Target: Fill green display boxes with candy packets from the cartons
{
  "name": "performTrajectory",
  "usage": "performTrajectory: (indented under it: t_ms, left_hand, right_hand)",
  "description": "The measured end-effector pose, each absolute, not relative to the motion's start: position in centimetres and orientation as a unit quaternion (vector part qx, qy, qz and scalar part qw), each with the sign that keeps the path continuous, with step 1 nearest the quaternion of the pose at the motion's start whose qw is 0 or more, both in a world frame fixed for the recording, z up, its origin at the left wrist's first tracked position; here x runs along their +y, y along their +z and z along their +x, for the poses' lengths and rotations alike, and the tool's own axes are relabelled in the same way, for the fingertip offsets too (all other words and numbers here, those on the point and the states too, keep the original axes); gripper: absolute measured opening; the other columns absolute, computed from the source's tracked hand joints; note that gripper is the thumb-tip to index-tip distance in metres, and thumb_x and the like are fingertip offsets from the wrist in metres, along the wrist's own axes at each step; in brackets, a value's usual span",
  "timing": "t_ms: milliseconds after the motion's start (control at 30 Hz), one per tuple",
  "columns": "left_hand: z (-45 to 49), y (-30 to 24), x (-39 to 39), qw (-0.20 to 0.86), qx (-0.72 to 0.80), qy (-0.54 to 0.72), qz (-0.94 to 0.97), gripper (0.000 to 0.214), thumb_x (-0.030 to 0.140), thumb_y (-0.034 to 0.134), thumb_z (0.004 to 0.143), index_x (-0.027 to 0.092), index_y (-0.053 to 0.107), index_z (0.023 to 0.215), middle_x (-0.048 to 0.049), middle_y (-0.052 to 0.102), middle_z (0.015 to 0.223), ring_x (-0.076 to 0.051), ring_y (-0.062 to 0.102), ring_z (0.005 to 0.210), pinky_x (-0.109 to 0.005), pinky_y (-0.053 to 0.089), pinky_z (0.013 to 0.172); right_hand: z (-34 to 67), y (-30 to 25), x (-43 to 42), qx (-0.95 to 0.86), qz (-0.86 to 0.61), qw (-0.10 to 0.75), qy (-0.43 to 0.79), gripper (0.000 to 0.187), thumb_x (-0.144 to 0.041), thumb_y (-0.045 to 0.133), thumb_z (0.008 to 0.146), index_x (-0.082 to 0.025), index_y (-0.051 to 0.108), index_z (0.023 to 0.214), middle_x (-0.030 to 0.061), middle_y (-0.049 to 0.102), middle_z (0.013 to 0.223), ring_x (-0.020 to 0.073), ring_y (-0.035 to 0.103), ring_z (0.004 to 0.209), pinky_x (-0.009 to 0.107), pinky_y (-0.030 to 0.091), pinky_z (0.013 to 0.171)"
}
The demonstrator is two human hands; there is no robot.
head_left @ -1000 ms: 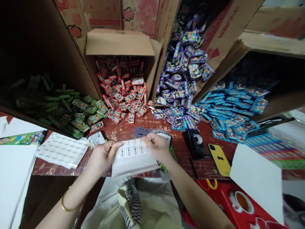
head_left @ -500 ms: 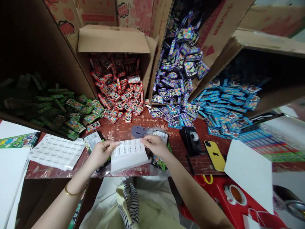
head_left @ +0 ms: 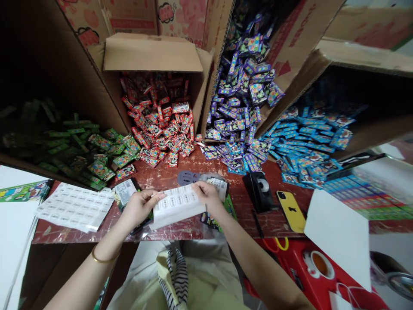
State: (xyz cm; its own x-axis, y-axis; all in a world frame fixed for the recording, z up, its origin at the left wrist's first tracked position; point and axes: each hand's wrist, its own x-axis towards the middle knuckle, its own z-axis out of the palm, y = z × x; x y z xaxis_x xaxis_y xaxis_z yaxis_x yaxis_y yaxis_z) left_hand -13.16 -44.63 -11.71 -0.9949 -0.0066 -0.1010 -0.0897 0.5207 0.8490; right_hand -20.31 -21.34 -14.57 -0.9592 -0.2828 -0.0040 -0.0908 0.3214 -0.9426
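Observation:
A white sticker sheet [head_left: 177, 204] with rows of oval printed labels is stretched between my hands above the front of the red table [head_left: 209, 165]. My left hand [head_left: 140, 207] pinches its left edge, thumb on top. At the upper right corner, my right hand [head_left: 209, 197] grips the sheet with closed fingers. Beneath my left hand lies a dark printed packet [head_left: 125, 191], partly covered. Another black and green packet [head_left: 222, 187] is partly hidden under my right hand. A second label sheet [head_left: 75, 206] lies flat to the left.
Open cartons hold small green [head_left: 103, 168], red [head_left: 167, 129], purple [head_left: 237, 112] and blue boxes [head_left: 306, 137], spilling onto the table. At right are a black tape dispenser [head_left: 260, 191], a yellow phone [head_left: 291, 211] and white card [head_left: 338, 237]. A teacup [head_left: 319, 264] stands on a red surface.
The sticker sheet has shifted slightly right, and its lower edge is now raised and tilted. My hands still hold it at both sides.

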Motion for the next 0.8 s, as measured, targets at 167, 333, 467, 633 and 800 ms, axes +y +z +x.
performTrajectory:
  t_ms: [167,333,467,633,800]
  left_hand:
    - [-14.2,-13.0,-45.1,0.089,0.874,0.479,-0.002,0.039,0.050,0.055,0.081,0.015,0.070,0.073,-0.0019,0.068,0.067,-0.017,0.058,0.063,-0.024,0.043,0.059]
    - [-15.8,-14.5,-46.0,0.121,0.881,0.457,0.023,0.042,0.053,0.056,0.078,0.015,0.067,0.065,0.0010,0.061,0.057,-0.013,0.049,0.052,-0.023,0.038,0.052]
    - [-16.7,-15.4,-47.0,0.109,0.901,0.418,0.022,0.045,0.054,0.056,0.078,0.016,0.059,0.054,0.0053,0.044,0.046,-0.010,0.036,0.045,-0.022,0.029,0.047]
    - [-17.0,-16.4,-47.4,0.100,0.914,0.393,0.031,0.046,0.054,0.050,0.082,0.016,0.060,0.058,0.0039,0.047,0.049,-0.012,0.039,0.048,-0.023,0.030,0.050]
    - [-17.3,-17.1,-46.9,0.091,0.912,0.397,0.057,0.042,0.051,0.049,0.085,0.017,0.063,0.065,-0.0013,0.059,0.063,-0.015,0.052,0.059,-0.025,0.038,0.059]
  right_hand:
    - [-20.9,-15.8,-20.7,0.840,-0.143,0.062,-0.520,0.033,-0.042,0.047,0.086,-0.020,0.054,0.062,-0.0005,0.052,0.059,0.0150,0.048,0.062,0.025,0.041,0.057]
    - [-23.3,-16.0,-19.5,0.868,-0.203,0.041,-0.452,0.016,-0.020,0.054,0.080,-0.022,0.063,0.093,0.0067,0.064,0.101,0.0242,0.051,0.106,0.040,0.038,0.096]
    - [-25.4,-16.2,-20.0,0.902,-0.290,0.067,-0.313,0.045,-0.005,0.064,0.066,-0.016,0.058,0.109,0.0127,0.060,0.117,0.0275,0.049,0.115,0.045,0.031,0.102]
    - [-27.4,-16.4,-20.4,0.910,-0.273,0.046,-0.309,0.042,-0.007,0.068,0.067,-0.017,0.058,0.107,0.0116,0.062,0.109,0.0276,0.054,0.107,0.044,0.037,0.097]
    - [-23.7,-11.3,-17.1,0.862,-0.242,0.010,-0.446,0.051,-0.017,0.070,0.071,-0.025,0.056,0.118,0.0091,0.059,0.122,0.0285,0.054,0.113,0.045,0.038,0.099]
